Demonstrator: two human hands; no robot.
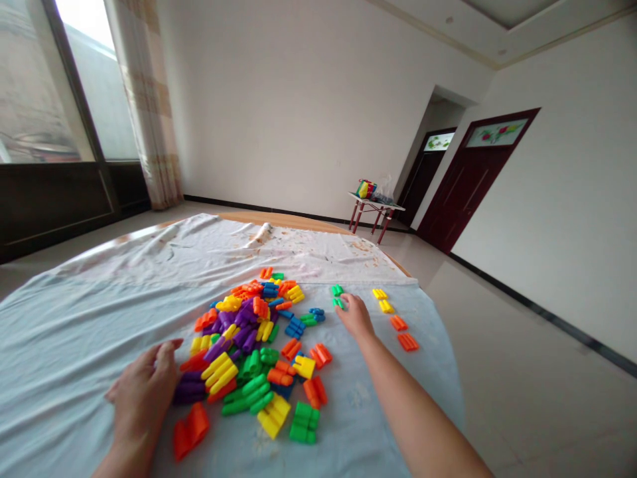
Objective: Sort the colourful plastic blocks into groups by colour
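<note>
Toy blocks (246, 335): a loose heap of purple, green, yellow, orange and blue pieces in the middle of the near half of the table, some lying apart at its edges.
Right hand (354, 315): thumb and finger pinched together on the near green block (338, 303), to the right of the heap.
Far green block (337, 290): lies just beyond the pinched one.
Left hand (145, 382): palm down at the left edge of the heap, thumb and fingers loosely apart, nothing seen in its grip; what lies under the palm is hidden.
Purple block (190, 388): just beside the left hand, among the heap's nearest pieces.
Row on the right: two yellow blocks (386, 306), then two orange blocks (408, 342) nearer the wearer, all well apart from the heap.
Nearest strays: a red-orange block (190, 431) by the left wrist and a green block pair (304, 422) at the heap's near right.
Cloth (358, 411): pale blue and wrinkled under the blocks.
Far cloth (308, 252): whitish, with brown marks.
Back of room: a small side table (371, 202) bearing a colourful bag (367, 188), near a dark red door (468, 186).
</note>
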